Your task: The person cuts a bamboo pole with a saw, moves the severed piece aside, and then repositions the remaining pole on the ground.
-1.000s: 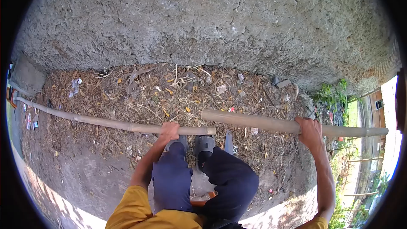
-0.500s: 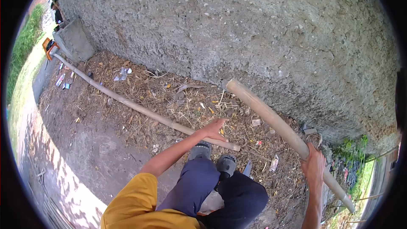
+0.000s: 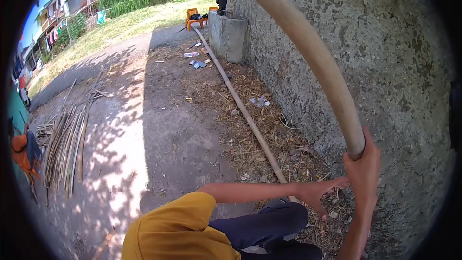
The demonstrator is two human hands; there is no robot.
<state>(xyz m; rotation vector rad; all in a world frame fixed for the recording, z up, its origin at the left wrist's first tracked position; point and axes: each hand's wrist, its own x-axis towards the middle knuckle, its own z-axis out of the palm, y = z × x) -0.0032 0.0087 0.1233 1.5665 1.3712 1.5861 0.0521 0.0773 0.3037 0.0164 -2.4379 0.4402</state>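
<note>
Head view, downward, along wall (image 3: 409, 67)

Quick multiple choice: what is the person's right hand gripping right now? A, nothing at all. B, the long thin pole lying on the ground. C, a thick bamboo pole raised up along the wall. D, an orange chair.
C: the right hand is closed around the lower end of the thick bamboo pole, which rises along the concrete wall, while the thin pole lies on the ground.
</note>
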